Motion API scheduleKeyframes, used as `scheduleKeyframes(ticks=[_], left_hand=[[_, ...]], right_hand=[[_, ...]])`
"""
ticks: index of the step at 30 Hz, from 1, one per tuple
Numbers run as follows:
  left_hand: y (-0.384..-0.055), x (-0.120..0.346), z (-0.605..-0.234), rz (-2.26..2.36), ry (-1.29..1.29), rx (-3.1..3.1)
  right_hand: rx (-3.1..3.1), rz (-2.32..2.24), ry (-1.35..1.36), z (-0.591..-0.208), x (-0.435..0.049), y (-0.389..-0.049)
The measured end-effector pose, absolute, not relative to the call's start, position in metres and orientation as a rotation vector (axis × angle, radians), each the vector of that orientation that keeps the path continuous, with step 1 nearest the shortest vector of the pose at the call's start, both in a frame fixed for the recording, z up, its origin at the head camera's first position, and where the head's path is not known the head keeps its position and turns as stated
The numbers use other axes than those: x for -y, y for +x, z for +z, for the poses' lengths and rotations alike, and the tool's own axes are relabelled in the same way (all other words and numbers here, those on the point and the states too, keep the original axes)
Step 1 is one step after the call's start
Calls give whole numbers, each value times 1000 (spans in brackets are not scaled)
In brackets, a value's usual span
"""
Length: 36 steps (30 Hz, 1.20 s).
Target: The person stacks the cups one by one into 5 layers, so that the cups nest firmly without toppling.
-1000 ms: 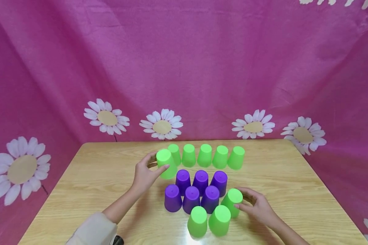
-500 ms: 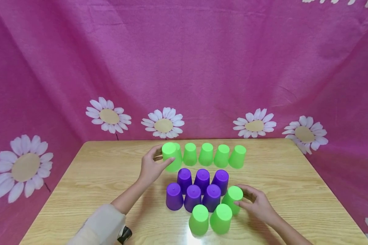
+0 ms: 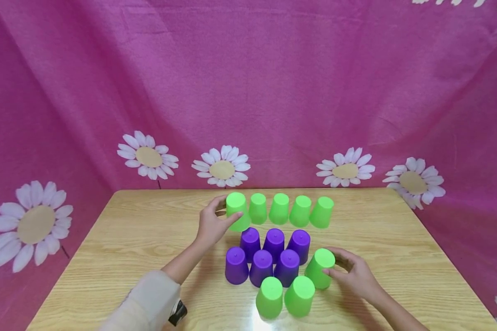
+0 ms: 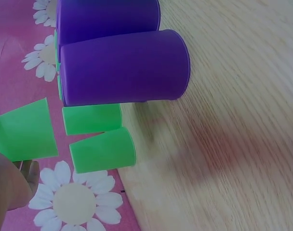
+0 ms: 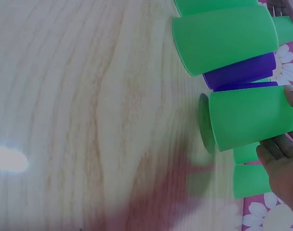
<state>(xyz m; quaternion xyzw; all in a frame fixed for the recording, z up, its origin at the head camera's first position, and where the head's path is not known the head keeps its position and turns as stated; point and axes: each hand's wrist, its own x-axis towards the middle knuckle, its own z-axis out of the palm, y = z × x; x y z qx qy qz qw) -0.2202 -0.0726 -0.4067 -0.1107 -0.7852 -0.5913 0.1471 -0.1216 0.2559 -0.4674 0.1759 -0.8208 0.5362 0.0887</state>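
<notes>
In the head view my left hand (image 3: pixel 213 224) grips an upside-down green cup (image 3: pixel 238 212) by its sides, thumb in front. The left wrist view shows this green cup (image 4: pixel 26 131) held above the table, overlapping the left end of a back row of green cups (image 3: pixel 280 209). My right hand (image 3: pixel 355 275) pinches another upside-down green cup (image 3: pixel 320 270), right of the purple cups. Seen from the right wrist, this green cup (image 5: pixel 252 118) hangs just over the table with its shadow beneath. Two rows of three upside-down purple cups (image 3: pixel 262 270) stand between the hands.
Two more green cups (image 3: pixel 269 298) stand upside down at the front, close before the purple ones. The wooden table (image 3: pixel 141 239) spreads out to both sides. Behind it hangs a pink cloth (image 3: pixel 273 101) with daisies.
My left hand has carried its green cup rightward and farther back, over the left end of the back row. The right hand's cup has shifted slightly right. The standing cups stay put.
</notes>
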Motion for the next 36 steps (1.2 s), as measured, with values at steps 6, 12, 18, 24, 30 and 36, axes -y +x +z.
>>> scheduleKeyframes(ticks=[6, 12, 18, 24, 30, 36], left_hand=[[-224, 65, -405, -1687, -320, 2261], [-231, 61, -406, -1673, -319, 2225], [-240, 58, -406, -1664, -309, 2236], [-246, 54, -404, -1642, -298, 2258], [-252, 51, -402, -1608, -263, 2280], [-256, 48, -402, -1609, -245, 2291]], right_hand=[[2419, 1556, 484, -461, -260, -127], [2442, 1506, 428, -456, -264, -131], [2392, 1520, 425, -450, -266, -138], [2373, 1499, 424, -442, -268, -145], [2322, 1495, 444, -432, -269, -154], [2302, 1474, 430, -426, -270, -164]])
